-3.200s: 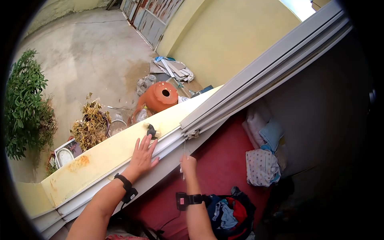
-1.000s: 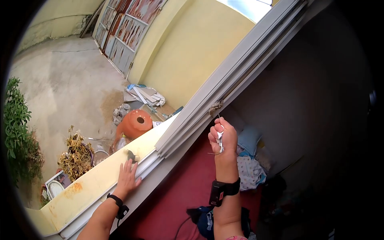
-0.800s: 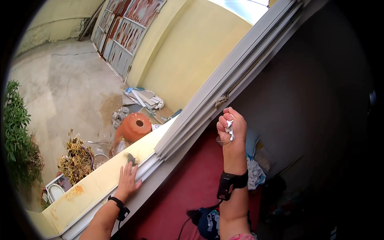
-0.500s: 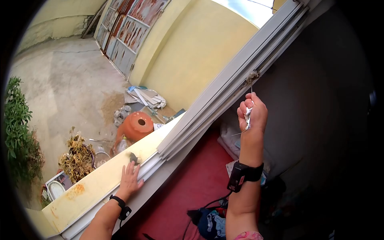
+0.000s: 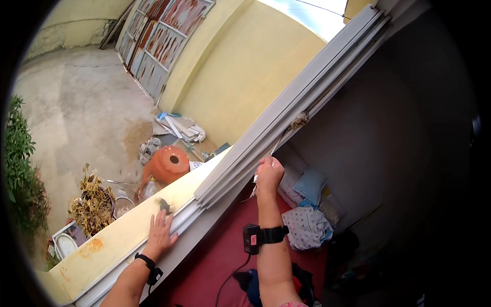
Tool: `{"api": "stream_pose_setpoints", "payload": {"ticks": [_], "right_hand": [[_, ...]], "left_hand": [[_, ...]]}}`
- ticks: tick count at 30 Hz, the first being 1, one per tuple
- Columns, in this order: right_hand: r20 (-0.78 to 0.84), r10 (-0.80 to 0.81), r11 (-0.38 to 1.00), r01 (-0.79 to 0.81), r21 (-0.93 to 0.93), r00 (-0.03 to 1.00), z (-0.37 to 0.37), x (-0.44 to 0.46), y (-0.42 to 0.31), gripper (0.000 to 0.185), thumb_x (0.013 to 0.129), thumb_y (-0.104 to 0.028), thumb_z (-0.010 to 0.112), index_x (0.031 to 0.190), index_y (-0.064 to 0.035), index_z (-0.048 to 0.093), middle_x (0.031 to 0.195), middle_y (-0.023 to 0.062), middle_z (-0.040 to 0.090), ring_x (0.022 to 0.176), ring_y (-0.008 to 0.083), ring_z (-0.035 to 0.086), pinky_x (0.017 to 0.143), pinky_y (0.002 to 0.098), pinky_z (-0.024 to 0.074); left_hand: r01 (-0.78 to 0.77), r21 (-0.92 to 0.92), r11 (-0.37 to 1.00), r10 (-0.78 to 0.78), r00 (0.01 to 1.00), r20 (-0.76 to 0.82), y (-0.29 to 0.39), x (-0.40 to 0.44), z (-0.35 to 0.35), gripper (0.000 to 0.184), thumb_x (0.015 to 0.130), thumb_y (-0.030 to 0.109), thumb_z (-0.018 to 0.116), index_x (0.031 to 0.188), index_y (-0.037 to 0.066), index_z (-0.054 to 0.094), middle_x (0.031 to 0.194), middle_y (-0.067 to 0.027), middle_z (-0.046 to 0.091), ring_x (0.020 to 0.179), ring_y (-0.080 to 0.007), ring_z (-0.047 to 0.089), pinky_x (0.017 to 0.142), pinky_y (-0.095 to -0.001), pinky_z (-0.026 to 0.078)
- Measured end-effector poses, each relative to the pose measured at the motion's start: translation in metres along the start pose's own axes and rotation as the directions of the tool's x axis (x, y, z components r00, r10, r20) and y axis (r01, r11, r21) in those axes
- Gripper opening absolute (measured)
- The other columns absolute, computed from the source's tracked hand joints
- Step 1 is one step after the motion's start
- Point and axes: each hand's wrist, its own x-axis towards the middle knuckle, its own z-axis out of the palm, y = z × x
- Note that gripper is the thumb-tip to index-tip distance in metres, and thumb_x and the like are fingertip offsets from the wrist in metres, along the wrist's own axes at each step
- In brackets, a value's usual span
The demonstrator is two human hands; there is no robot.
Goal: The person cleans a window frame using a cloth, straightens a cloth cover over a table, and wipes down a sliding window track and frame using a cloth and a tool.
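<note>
My right hand (image 5: 269, 176) is closed around a thin pale rod (image 5: 277, 144), with something white showing in the fist. A frayed, dirty tuft (image 5: 299, 120) at the rod's far end lies against the edge of the white sliding window frame (image 5: 266, 132). Fingers spread, my left hand (image 5: 160, 233) rests flat on the sill by the lower window track (image 5: 185, 216). Just beyond its fingertips is a small dark lump (image 5: 164, 205), whose kind I cannot make out. Both wrists wear black straps with small boxes.
Inside, a red surface (image 5: 230, 240) bears a dotted cloth bundle (image 5: 307, 227), a blue pillow (image 5: 310, 185) and dark clothes. Outside, an orange clay pot (image 5: 166, 166), dried plants (image 5: 92, 204), scrap boards (image 5: 181, 127) and a rusty gate (image 5: 161, 46) stand in the yard.
My right hand has moved down and left along the window frame, and the rod's tuft has slid the same way. My left hand stays on the sill.
</note>
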Motion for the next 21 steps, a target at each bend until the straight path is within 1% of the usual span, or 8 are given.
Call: {"api": "stream_pose_setpoints", "payload": {"ticks": [6, 8, 10, 12, 13, 18, 20, 21], "right_hand": [[0.089, -0.016, 0.996, 0.008, 0.083, 0.996, -0.028, -0.021, -0.020, 0.029, 0.090, -0.017, 0.043, 0.066, -0.0017, 0.049, 0.045, -0.0002, 0.038, 0.036, 0.0077, 0.035, 0.034, 0.0238, 0.0277], [0.146, -0.055, 0.996, 0.065, -0.067, 0.988, -0.036, -0.028, -0.024, 0.028, 0.090, -0.017, 0.044, 0.067, -0.0013, 0.050, 0.044, -0.0008, 0.038, 0.035, 0.0069, 0.033, 0.035, 0.0234, 0.0269], [0.177, -0.057, 0.993, 0.074, -0.093, 0.983, -0.041, -0.041, -0.027, 0.028, 0.090, -0.017, 0.044, 0.067, -0.0009, 0.050, 0.044, -0.0012, 0.037, 0.035, 0.0065, 0.032, 0.035, 0.0236, 0.0261], [0.075, -0.259, 0.935, 0.270, -0.232, 0.963, -0.041, -0.050, -0.031, 0.029, 0.089, -0.017, 0.044, 0.066, 0.0002, 0.052, 0.045, 0.0026, 0.043, 0.039, 0.0108, 0.039, 0.040, 0.0273, 0.0301], [0.050, -0.335, 0.910, 0.337, -0.241, 0.941, -0.041, -0.043, -0.028, 0.029, 0.089, -0.016, 0.045, 0.067, 0.0000, 0.052, 0.044, 0.0037, 0.043, 0.039, 0.0114, 0.040, 0.040, 0.0285, 0.0312], [0.051, -0.208, 0.967, 0.213, -0.138, 0.977, -0.031, -0.001, -0.042, 0.030, 0.088, -0.016, 0.045, 0.066, 0.0008, 0.053, 0.047, 0.0078, 0.045, 0.043, 0.0151, 0.045, 0.045, 0.0321, 0.0361], [0.044, -0.354, 0.893, 0.352, -0.281, 0.934, -0.026, 0.023, -0.021, 0.031, 0.087, -0.017, 0.046, 0.063, 0.0011, 0.053, 0.049, 0.0091, 0.048, 0.046, 0.0180, 0.047, 0.048, 0.0337, 0.0384], [0.029, -0.362, 0.892, 0.355, -0.281, 0.932, -0.024, 0.025, -0.021, 0.031, 0.086, -0.017, 0.046, 0.061, 0.0011, 0.052, 0.050, 0.0094, 0.049, 0.048, 0.0194, 0.048, 0.051, 0.0341, 0.0394]], "left_hand": [[-0.007, 0.014, 1.000, 0.007, 1.000, 0.006, 0.000, -0.002, 0.002, 0.070, 0.069, 0.039, 0.061, 0.126, 0.004, 0.041, 0.134, -0.0207, 0.029, 0.125, -0.0347, 0.027, 0.104, -0.0499, 0.019], [-0.007, 0.019, 1.000, 0.007, 1.000, -0.002, 0.000, 0.000, 0.001, 0.070, 0.069, 0.039, 0.061, 0.126, 0.004, 0.041, 0.133, -0.0207, 0.030, 0.125, -0.0348, 0.028, 0.104, -0.0500, 0.019], [-0.001, 0.000, 1.000, 0.001, 1.000, 0.010, -0.001, -0.001, 0.003, 0.070, 0.069, 0.039, 0.061, 0.126, 0.004, 0.041, 0.134, -0.0208, 0.029, 0.125, -0.0345, 0.028, 0.104, -0.0499, 0.019], [-0.003, -0.010, 1.000, 0.003, 1.000, 0.011, -0.003, -0.002, 0.006, 0.070, 0.069, 0.039, 0.061, 0.126, 0.005, 0.040, 0.134, -0.0217, 0.029, 0.125, -0.0347, 0.027, 0.105, -0.0500, 0.017], [-0.005, -0.019, 1.000, 0.005, 1.000, 0.017, -0.004, -0.002, 0.007, 0.070, 0.069, 0.038, 0.061, 0.127, 0.005, 0.040, 0.134, -0.0226, 0.028, 0.126, -0.0349, 0.026, 0.105, -0.0500, 0.016], [-0.005, -0.023, 1.000, 0.006, 1.000, 0.019, -0.002, -0.003, 0.004, 0.070, 0.069, 0.038, 0.061, 0.127, 0.005, 0.040, 0.134, -0.0225, 0.028, 0.127, -0.0350, 0.025, 0.105, -0.0499, 0.016], [-0.004, -0.021, 1.000, 0.004, 1.000, 0.021, -0.002, -0.002, 0.003, 0.071, 0.069, 0.037, 0.062, 0.127, 0.004, 0.040, 0.135, -0.0225, 0.027, 0.127, -0.0350, 0.025, 0.105, -0.0499, 0.016], [-0.006, -0.011, 1.000, 0.006, 1.000, 0.016, -0.002, -0.002, 0.002, 0.071, 0.069, 0.038, 0.061, 0.127, 0.004, 0.039, 0.135, -0.0215, 0.027, 0.126, -0.0342, 0.026, 0.105, -0.0496, 0.017]]}}
